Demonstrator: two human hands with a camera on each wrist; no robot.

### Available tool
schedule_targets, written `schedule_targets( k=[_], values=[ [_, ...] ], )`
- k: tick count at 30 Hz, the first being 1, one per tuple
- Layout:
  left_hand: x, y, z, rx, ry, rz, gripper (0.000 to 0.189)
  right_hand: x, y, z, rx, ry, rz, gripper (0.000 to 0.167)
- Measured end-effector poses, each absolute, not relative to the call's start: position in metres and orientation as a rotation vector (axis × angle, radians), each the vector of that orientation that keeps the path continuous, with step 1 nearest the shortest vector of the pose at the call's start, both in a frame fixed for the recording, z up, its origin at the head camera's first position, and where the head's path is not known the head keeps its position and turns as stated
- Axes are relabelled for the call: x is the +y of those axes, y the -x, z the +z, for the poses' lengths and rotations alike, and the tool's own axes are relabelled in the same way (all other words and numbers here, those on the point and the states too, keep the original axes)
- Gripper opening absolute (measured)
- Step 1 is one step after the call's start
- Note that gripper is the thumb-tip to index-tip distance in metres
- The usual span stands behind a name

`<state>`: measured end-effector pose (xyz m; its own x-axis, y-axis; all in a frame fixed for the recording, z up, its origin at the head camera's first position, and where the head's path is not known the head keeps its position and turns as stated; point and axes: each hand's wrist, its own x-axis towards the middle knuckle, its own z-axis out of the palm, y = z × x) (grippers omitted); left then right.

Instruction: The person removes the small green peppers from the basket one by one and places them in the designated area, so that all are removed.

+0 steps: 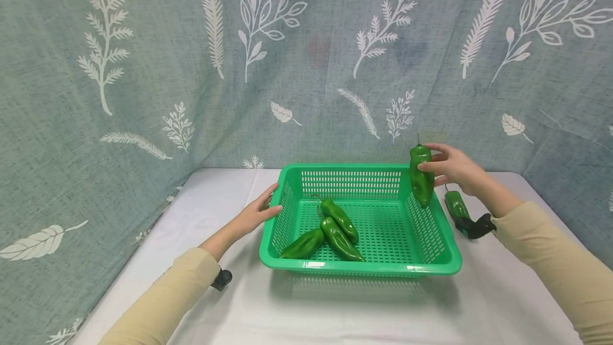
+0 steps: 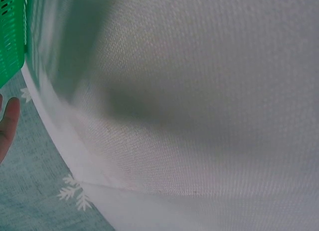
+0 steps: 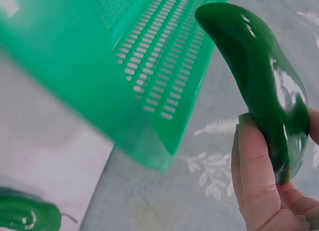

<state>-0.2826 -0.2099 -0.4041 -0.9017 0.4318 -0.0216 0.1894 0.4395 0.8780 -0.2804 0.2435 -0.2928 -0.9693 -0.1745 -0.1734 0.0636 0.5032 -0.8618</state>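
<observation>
My right hand (image 1: 455, 168) grips a long green pepper (image 1: 422, 182) near its stem end, tip pointing down, over the right rim of a green plastic basket (image 1: 364, 266). In the right wrist view the thumb and fingers hold the glossy pepper (image 3: 266, 76) from both sides beside the basket wall (image 3: 70, 76). My left hand (image 1: 253, 216) rests at the basket's left rim with its fingers extended. In the left wrist view only fingertips (image 2: 10, 118) show, just below the basket's edge (image 2: 11, 46).
Several green peppers (image 1: 337, 238) lie in the basket's left half. Another green pepper (image 1: 456, 204) is on the white-covered table (image 1: 230, 313) right of the basket, partly behind the right wrist's black camera strap (image 1: 474, 226). Leaf-patterned cloth (image 1: 306, 116) hangs behind.
</observation>
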Motion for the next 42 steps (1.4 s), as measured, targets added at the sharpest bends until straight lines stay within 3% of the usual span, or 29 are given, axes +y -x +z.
schedule_targets(
  k=[17, 26, 35, 42],
  values=[
    [-0.211, 0.282, -0.404, 2.426, -0.571, 1.455, 0.067, 0.296, 0.286, -0.3, 2.601, -0.006, -1.369, 0.085],
    [-0.202, 0.263, -0.377, 2.429, -0.556, 1.438, 0.068, 0.324, 0.288, -0.318, 2.631, -0.059, -1.337, 0.084],
    [-0.21, 0.281, -0.403, 2.462, -0.532, 1.436, 0.069, 0.341, 0.289, -0.34, 2.653, -0.106, -1.326, 0.083],
    [-0.209, 0.281, -0.402, 2.445, -0.523, 1.439, 0.069, 0.352, 0.289, -0.355, 2.672, -0.124, -1.352, 0.078]
  ],
)
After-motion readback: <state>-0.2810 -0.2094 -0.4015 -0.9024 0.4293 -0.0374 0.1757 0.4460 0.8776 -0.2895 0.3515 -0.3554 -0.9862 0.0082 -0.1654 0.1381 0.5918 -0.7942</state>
